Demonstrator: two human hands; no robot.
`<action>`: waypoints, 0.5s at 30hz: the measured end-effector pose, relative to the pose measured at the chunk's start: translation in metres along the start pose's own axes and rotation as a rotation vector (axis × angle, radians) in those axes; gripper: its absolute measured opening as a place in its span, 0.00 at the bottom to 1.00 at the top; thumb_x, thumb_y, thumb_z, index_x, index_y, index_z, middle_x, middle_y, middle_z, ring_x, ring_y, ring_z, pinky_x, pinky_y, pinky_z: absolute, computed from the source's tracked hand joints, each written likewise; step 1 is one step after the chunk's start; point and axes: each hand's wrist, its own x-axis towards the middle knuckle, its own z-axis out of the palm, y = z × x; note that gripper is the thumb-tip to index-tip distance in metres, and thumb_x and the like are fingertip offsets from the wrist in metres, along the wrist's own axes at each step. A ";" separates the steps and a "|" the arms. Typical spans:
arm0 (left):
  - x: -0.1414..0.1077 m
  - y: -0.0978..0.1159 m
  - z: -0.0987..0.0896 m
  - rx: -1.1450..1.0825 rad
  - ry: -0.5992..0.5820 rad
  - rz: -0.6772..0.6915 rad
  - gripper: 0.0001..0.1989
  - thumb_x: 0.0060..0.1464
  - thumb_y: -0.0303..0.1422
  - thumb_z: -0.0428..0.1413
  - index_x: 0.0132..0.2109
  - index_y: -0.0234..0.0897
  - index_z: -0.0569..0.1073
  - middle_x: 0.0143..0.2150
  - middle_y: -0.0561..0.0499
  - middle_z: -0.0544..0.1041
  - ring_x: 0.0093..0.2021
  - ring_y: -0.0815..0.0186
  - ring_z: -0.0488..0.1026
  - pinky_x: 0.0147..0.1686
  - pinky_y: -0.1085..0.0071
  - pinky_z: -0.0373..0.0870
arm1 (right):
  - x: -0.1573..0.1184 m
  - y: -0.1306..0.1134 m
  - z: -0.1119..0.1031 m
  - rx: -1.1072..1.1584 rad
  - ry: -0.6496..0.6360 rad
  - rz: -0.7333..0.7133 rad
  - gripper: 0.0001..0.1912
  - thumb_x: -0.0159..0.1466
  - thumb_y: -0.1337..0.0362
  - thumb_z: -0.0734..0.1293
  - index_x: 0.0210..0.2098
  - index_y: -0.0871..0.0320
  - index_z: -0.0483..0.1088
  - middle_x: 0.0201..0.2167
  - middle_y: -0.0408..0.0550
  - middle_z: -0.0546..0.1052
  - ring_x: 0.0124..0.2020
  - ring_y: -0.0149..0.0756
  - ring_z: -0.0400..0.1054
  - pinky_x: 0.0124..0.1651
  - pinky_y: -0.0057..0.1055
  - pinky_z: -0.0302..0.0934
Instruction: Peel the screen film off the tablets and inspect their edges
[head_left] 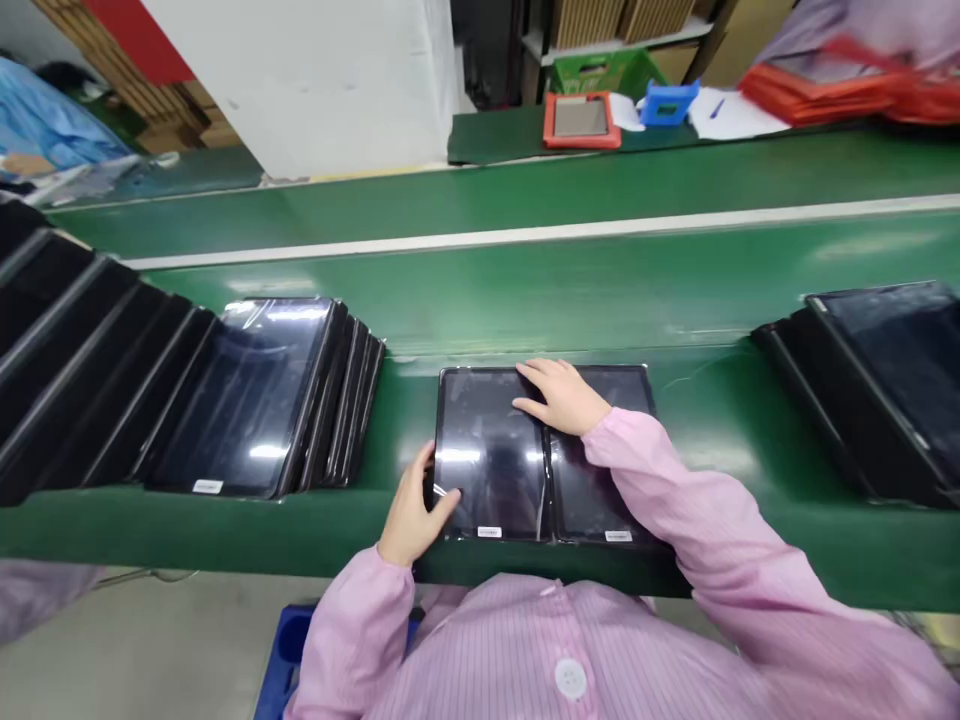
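Two black tablets lie side by side on the green work surface in front of me, each with a small white label at its near edge. My left hand (414, 510) grips the left edge of the left tablet (487, 425), thumb over the glossy screen and fingers at its side. My right hand (561, 398) rests on that tablet's upper right part, its fingers stretched out and spread. The right tablet (583, 490) sits partly under my right hand and sleeve.
A leaning row of tablets (247, 400) spreads across the left side, and another stack (892, 380) stands at the right. Along the back shelf are an orange-framed device (582, 120), a blue holder (666, 103) and orange pieces (817, 95). Another person's blue sleeve (52, 120) shows upper left.
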 end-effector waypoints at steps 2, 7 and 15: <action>-0.019 -0.003 -0.004 0.090 -0.075 0.043 0.42 0.42 0.37 0.69 0.65 0.41 0.67 0.69 0.38 0.63 0.67 0.45 0.61 0.66 0.51 0.54 | 0.014 -0.003 0.012 0.009 -0.011 -0.007 0.27 0.64 0.53 0.67 0.58 0.63 0.70 0.55 0.63 0.75 0.57 0.57 0.67 0.64 0.56 0.51; -0.031 -0.011 -0.018 0.305 -0.169 0.124 0.32 0.44 0.37 0.69 0.58 0.48 0.75 0.66 0.41 0.67 0.62 0.46 0.69 0.63 0.48 0.62 | 0.019 0.001 0.023 0.056 0.016 -0.020 0.26 0.66 0.53 0.66 0.58 0.61 0.69 0.54 0.61 0.76 0.56 0.58 0.68 0.62 0.57 0.52; -0.012 -0.009 -0.035 0.559 -0.184 0.469 0.20 0.47 0.39 0.68 0.49 0.46 0.81 0.58 0.39 0.73 0.60 0.46 0.70 0.56 0.46 0.72 | 0.012 0.008 0.018 0.232 0.203 0.008 0.21 0.63 0.60 0.66 0.54 0.61 0.71 0.51 0.58 0.78 0.53 0.52 0.71 0.59 0.52 0.62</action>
